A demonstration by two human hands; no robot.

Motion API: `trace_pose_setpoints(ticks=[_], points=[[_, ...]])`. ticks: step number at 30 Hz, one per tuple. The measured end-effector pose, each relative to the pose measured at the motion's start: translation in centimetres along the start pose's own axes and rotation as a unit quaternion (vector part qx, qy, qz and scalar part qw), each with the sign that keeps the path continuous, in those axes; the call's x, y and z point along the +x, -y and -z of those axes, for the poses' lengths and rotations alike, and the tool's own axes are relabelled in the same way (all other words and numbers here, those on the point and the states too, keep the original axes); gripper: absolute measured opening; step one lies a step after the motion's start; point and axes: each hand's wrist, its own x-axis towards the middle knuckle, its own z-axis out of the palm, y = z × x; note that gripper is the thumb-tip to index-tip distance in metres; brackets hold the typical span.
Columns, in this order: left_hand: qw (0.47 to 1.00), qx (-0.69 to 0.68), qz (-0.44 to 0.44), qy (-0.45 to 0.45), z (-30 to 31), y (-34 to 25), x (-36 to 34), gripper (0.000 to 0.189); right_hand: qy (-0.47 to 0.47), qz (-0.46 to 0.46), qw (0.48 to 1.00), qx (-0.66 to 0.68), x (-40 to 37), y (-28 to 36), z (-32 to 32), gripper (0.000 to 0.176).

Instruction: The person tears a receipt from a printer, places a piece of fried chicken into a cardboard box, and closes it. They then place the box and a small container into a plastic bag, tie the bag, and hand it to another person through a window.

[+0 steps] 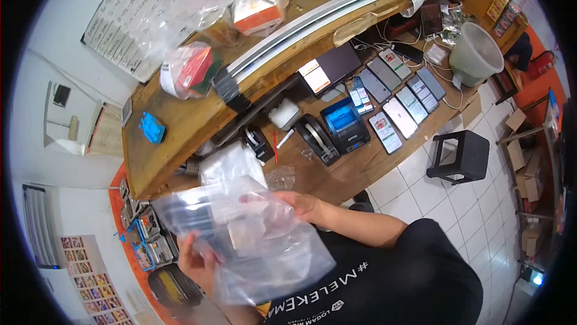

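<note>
A large clear plastic bag (288,265) is spread between my two hands, above the front of the work counter. My left hand (199,259) is at its left side, fingers bent against the film. At its upper right edge, my right hand (299,206) grips the plastic between thumb and fingers. Through the film show a pale, flat rectangular piece (243,238) and darker stripes on the left; the bag's glare blurs them. Just beyond it lies a stack of white plastic bags (231,166) on the counter.
Tape dispensers (318,139), a small label printer (345,124) and several phones (399,118) line the counter (327,181). Wrapped items (189,72) and a blue object (152,128) sit on the raised shelf. A bucket (476,54) stands at the far end, a black stool (460,157) on the floor.
</note>
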Motion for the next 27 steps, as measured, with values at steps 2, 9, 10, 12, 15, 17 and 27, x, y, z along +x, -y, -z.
trace_pose_setpoints(ticks=[2,9,10,12,15,17,27], points=[[0.999,-0.013,-0.032,-0.018,-4.2,-2.9,-0.7,0.075,-0.040,0.062,0.992,0.101,-1.9,1.3,-2.4,0.114],[0.997,0.063,0.008,-0.048,-7.0,-4.7,-2.1,0.090,0.035,-0.032,0.995,0.089,-5.9,2.7,-4.0,0.094],[0.995,0.077,0.026,-0.051,-6.7,-4.4,-2.5,0.090,0.030,-0.032,0.994,0.096,-6.1,4.8,-5.0,0.086],[0.993,0.091,0.039,-0.061,-6.8,-3.1,-2.7,0.091,-0.013,-0.052,0.999,0.011,-6.7,8.6,-6.6,0.073],[0.991,0.023,0.091,-0.098,-8.9,-2.8,-2.4,0.083,-0.073,-0.133,0.968,-0.200,-7.2,11.2,-5.3,0.046],[0.985,-0.022,0.134,-0.103,-9.7,-1.8,-2.3,0.079,-0.139,-0.094,0.963,-0.209,-6.9,11.3,-6.0,0.041],[0.978,0.023,0.199,0.055,-17.6,0.4,-1.4,0.037,-0.271,-0.128,0.808,-0.508,-8.2,6.1,-1.2,0.014]])
